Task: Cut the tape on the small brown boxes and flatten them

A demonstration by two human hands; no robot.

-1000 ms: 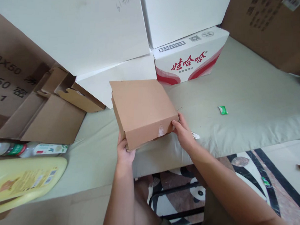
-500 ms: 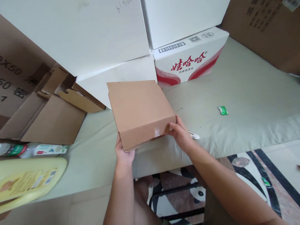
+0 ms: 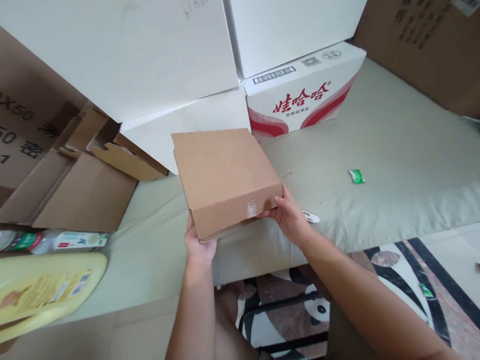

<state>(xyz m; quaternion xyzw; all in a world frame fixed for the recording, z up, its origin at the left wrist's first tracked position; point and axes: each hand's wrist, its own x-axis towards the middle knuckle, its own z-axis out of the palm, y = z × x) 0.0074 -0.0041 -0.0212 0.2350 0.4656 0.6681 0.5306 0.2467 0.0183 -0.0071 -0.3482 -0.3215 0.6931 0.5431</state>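
A flat brown cardboard box (image 3: pixel 224 171) is held between my two hands, tilted a little over the cloth-covered surface. Its lid is down, and a worn patch of tape or torn paper marks the front flap. My left hand (image 3: pixel 199 242) grips the near left corner from below, with some fingers hidden under the box. At the near right corner, my right hand (image 3: pixel 288 214) closes on the edge, thumb on the front face and fingers underneath. Just beyond my right wrist lies a white utility knife (image 3: pixel 310 216).
White cartons stand behind, one a water carton (image 3: pixel 302 106) with red lettering. A small green packet (image 3: pixel 357 176) lies to the right. On the left are folded cardboard boxes (image 3: pixel 86 194), a clear bottle (image 3: pixel 22 241) and a yellow jug (image 3: pixel 40 288). A large brown carton (image 3: pixel 432 50) stands back right.
My right thumb has shifted slightly along the box's front edge, showing more of the front flap. The box and my left hand are almost where they were.
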